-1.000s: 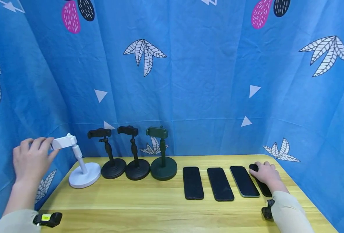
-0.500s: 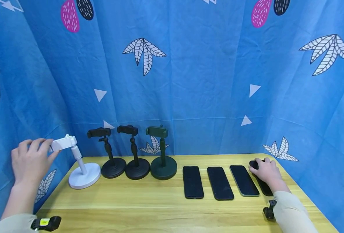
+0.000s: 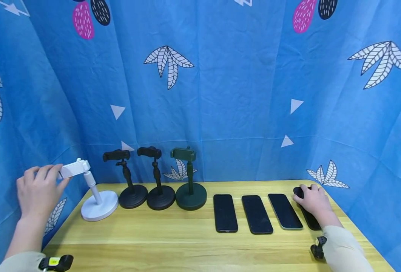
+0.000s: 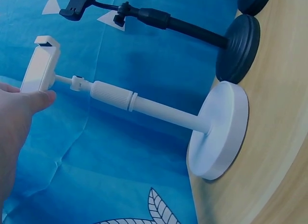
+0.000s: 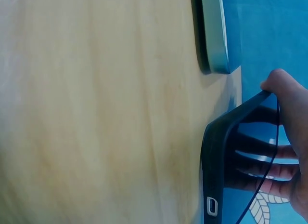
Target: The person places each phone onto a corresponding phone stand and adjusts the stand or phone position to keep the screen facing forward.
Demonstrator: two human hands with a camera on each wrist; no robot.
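A white phone stand [image 3: 99,206] with a round base stands at the table's left end. My left hand [image 3: 39,190] pinches the outer end of its white clamp [image 3: 74,169], thumb below and fingers on top; the left wrist view shows the thumb against the clamp [image 4: 41,67]. At the right end, my right hand [image 3: 312,200] grips the far part of a black smartphone [image 3: 310,219], thumb on one long edge and fingers across. In the right wrist view the fingers reflect in the dark screen of that smartphone [image 5: 236,151]. My hand hides part of it.
Two black phone stands [image 3: 131,196] [image 3: 160,197] and a dark green one [image 3: 191,196] stand right of the white one. Three more smartphones [image 3: 225,213] [image 3: 257,214] [image 3: 284,211] lie in a row on the wooden table [image 3: 173,245]. A blue curtain [image 3: 234,94] hangs behind.
My right hand and the black smartphone have shifted slightly right and away, widening the gap to the neighbouring phone. My left hand stays on the white clamp.
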